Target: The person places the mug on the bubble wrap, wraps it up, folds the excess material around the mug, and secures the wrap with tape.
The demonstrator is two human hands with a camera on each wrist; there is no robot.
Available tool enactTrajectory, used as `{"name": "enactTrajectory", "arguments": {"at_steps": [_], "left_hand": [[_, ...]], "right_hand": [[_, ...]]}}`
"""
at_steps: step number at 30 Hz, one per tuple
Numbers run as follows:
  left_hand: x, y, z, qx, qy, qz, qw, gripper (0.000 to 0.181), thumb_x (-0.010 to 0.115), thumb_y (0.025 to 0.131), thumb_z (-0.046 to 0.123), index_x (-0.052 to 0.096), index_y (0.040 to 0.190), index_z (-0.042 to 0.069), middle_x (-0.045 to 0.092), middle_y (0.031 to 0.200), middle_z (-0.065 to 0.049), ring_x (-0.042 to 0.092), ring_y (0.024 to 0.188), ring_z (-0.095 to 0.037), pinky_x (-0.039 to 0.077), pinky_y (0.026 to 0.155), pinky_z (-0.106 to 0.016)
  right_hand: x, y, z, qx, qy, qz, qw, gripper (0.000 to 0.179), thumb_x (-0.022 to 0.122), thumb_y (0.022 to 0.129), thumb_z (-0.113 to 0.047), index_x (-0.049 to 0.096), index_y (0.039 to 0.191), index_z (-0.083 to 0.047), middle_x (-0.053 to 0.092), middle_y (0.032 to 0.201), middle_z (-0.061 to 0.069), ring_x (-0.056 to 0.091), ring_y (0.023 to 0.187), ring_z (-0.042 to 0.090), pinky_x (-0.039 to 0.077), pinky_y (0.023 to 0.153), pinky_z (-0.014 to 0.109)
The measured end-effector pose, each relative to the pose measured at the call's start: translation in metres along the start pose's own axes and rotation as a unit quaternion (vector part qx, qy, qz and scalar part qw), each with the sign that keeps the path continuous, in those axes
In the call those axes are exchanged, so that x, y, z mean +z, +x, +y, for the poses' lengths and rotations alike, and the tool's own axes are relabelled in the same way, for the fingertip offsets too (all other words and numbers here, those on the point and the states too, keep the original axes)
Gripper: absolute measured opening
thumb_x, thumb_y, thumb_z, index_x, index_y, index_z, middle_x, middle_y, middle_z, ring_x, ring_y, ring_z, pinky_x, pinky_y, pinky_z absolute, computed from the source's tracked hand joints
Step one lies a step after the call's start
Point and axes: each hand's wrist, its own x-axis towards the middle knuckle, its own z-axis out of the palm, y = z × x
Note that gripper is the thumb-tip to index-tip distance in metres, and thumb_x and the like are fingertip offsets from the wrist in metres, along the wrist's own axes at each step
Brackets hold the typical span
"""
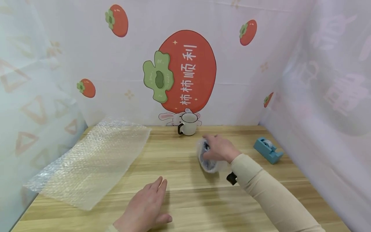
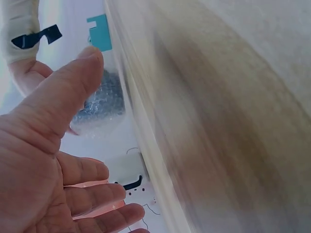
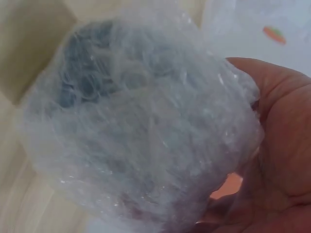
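Handling note: right hand [image 1: 218, 149] grips the bundle [image 1: 207, 163], right of centre in the head view, below and right of the mug [image 1: 189, 126]. Thumb and fingers span the plastic; some fingertips are hidden behind it in the right wrist view. A dark blue item shows through the layers; cannot tell what it is. Whether the bundle touches the surface [image 1: 171, 154] or hangs just above it, cannot tell.

Left hand [image 1: 145, 206], lower centre: fingers straight, thumb apart, nothing held.

Technique, as judged: a broad, light hold suits this load. The plastic looks slick and loosely folded, so a narrow pinch could slide or pull a layer loose; squeezing hard would likely crush the bubbles. Thumb is best set across a fold to pin it. The left hand, being free, could support the underside or press down a lifting edge.

Clearances: mug is near, so swing wide of its handle. Dark strap [image 1: 232, 178] dangles at the right sleeve and might snag. Dispenser [image 1: 268, 150], right side, and bubble sheet [image 1: 98, 158], left side, both lie well apart.
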Motion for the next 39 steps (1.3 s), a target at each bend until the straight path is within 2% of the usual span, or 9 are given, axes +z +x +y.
{"name": "enactTrajectory", "arguments": {"at_steps": [6, 12, 17, 23, 28, 30, 35, 39], "left_hand": [[-0.001, 0.000, -0.004, -0.011, 0.000, -0.021, 0.9997, 0.102, 0.085, 0.075, 0.057, 0.050, 0.146, -0.008, 0.052, 0.151, -0.027, 0.058, 0.129, -0.043, 0.051, 0.103, -0.053], [0.004, -0.002, -0.008, 0.013, 0.037, 0.001, 0.9992, 0.099, 0.085, 0.074, 0.058, 0.053, 0.145, -0.004, 0.056, 0.147, -0.025, 0.060, 0.128, -0.039, 0.049, 0.106, -0.050], [0.006, -0.005, -0.013, 0.022, 0.055, 0.011, 0.9982, 0.099, 0.085, 0.073, 0.060, 0.054, 0.144, -0.002, 0.058, 0.145, -0.024, 0.060, 0.129, -0.042, 0.048, 0.107, -0.053], [0.004, -0.006, -0.017, -0.012, 0.041, -0.008, 0.9991, 0.100, 0.086, 0.069, 0.061, 0.056, 0.144, 0.002, 0.058, 0.146, -0.023, 0.058, 0.130, -0.046, 0.046, 0.107, -0.062], [-0.004, -0.004, -0.021, -0.061, 0.015, -0.036, 0.9974, 0.095, 0.087, 0.071, 0.053, 0.055, 0.146, 0.005, 0.054, 0.151, -0.022, 0.050, 0.138, -0.048, 0.037, 0.114, -0.065], [-0.007, -0.004, -0.023, -0.072, 0.015, -0.035, 0.9967, 0.094, 0.087, 0.070, 0.051, 0.055, 0.147, 0.006, 0.054, 0.152, -0.021, 0.049, 0.139, -0.048, 0.035, 0.116, -0.065], [-0.010, -0.006, -0.028, -0.077, 0.024, -0.019, 0.9965, 0.095, 0.088, 0.069, 0.052, 0.056, 0.146, 0.006, 0.054, 0.151, -0.021, 0.049, 0.139, -0.047, 0.035, 0.115, -0.065], [-0.012, -0.005, -0.032, -0.087, 0.019, -0.014, 0.9959, 0.092, 0.086, 0.070, 0.049, 0.057, 0.146, 0.005, 0.054, 0.151, -0.022, 0.048, 0.139, -0.048, 0.034, 0.116, -0.065]], "right_hand": [[-0.013, 0.034, 0.034, 0.026, 0.054, 0.032, 0.9977, 0.095, 0.077, 0.083, -0.030, 0.028, 0.162, -0.011, 0.050, 0.145, 0.029, 0.061, 0.117, 0.039, 0.061, 0.083, 0.048], [-0.020, 0.064, 0.055, 0.038, 0.070, 0.069, 0.9944, 0.093, 0.075, 0.083, -0.027, 0.029, 0.161, -0.007, 0.057, 0.135, 0.029, 0.060, 0.116, 0.040, 0.059, 0.090, 0.052], [-0.022, 0.088, 0.065, 0.057, 0.091, 0.088, 0.9904, 0.097, 0.077, 0.083, -0.028, 0.025, 0.161, -0.003, 0.056, 0.137, 0.030, 0.060, 0.120, 0.043, 0.056, 0.095, 0.055], [-0.022, 0.106, 0.075, 0.064, 0.110, 0.080, 0.9886, 0.096, 0.078, 0.084, -0.028, 0.026, 0.159, 0.001, 0.057, 0.135, 0.030, 0.062, 0.118, 0.044, 0.057, 0.093, 0.055], [-0.018, 0.113, 0.082, 0.066, 0.119, 0.088, 0.9867, 0.094, 0.078, 0.083, -0.027, 0.029, 0.158, 0.002, 0.059, 0.134, 0.030, 0.063, 0.117, 0.044, 0.057, 0.094, 0.055], [-0.015, 0.116, 0.084, 0.065, 0.117, 0.097, 0.9863, 0.093, 0.078, 0.081, -0.026, 0.032, 0.157, 0.002, 0.061, 0.131, 0.029, 0.064, 0.115, 0.044, 0.058, 0.092, 0.054], [-0.012, 0.123, 0.086, 0.053, 0.106, 0.108, 0.9871, 0.084, 0.077, 0.080, -0.026, 0.041, 0.150, 0.004, 0.064, 0.123, 0.027, 0.066, 0.108, 0.042, 0.059, 0.087, 0.052], [-0.015, 0.127, 0.086, 0.042, 0.085, 0.101, 0.9903, 0.087, 0.076, 0.082, -0.027, 0.037, 0.154, 0.005, 0.061, 0.131, 0.032, 0.063, 0.116, 0.045, 0.056, 0.096, 0.055]]}}
